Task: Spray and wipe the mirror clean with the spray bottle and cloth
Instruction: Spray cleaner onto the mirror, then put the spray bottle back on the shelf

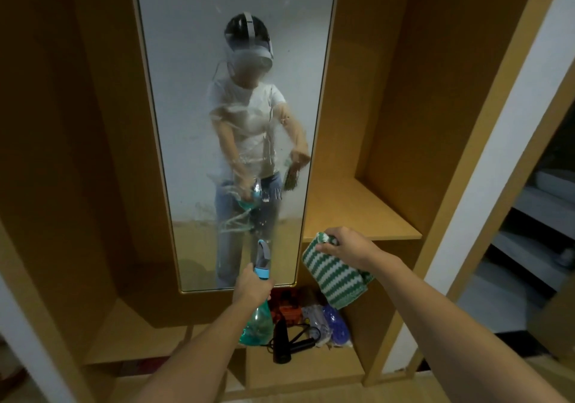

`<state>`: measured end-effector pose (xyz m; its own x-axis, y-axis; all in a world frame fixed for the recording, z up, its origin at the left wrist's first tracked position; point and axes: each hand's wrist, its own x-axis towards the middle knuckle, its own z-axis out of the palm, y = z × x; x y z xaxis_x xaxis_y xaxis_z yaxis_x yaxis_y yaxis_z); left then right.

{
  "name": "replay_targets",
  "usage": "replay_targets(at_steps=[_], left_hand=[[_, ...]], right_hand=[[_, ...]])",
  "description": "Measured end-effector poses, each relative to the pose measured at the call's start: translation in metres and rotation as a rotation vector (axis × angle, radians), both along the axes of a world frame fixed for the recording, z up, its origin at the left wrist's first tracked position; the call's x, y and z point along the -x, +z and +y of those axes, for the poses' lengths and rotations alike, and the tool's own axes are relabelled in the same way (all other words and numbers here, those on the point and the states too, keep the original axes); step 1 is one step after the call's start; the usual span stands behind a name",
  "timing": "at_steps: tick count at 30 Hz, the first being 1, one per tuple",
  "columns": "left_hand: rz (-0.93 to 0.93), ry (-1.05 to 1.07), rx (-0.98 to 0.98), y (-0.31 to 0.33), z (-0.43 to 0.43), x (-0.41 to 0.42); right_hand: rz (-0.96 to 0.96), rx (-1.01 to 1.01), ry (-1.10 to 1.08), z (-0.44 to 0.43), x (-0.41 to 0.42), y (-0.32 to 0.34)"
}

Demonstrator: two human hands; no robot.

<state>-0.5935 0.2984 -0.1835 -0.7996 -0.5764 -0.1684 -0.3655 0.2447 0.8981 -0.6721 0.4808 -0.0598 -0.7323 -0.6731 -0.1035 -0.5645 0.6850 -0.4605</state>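
Mirror (230, 60) stands tall at upper centre, its wet streaks up and left of the cloth (336, 278) bunched in the right hand (345, 247). Left hand (253, 287) grips the spray bottle (258, 321), nozzle seemingly near the mirror's lower edge.

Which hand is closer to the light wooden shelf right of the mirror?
Right. The right hand, gripping the green-and-white striped cloth, is just below the wooden shelf; the left hand, holding the teal spray bottle, is farther left, before the tall mirror.
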Motion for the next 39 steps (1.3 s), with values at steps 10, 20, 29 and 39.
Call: replay_targets(at_steps=[10,20,29,39], left_hand=[[0.227,-0.137,0.031,0.036,0.043,0.042],[0.281,-0.319,0.070,0.052,0.104,0.133],[0.299,-0.331,0.038,0.064,0.115,0.256],[0.308,-0.274,0.002,0.054,0.115,0.353]], right_hand=[[-0.036,0.038,-0.046,0.049,0.037,-0.008],[-0.067,0.031,-0.171,0.123,0.099,-0.023],[-0.023,0.056,-0.292,0.148,0.214,-0.007],[-0.029,0.017,-0.240,0.140,0.326,-0.009]])
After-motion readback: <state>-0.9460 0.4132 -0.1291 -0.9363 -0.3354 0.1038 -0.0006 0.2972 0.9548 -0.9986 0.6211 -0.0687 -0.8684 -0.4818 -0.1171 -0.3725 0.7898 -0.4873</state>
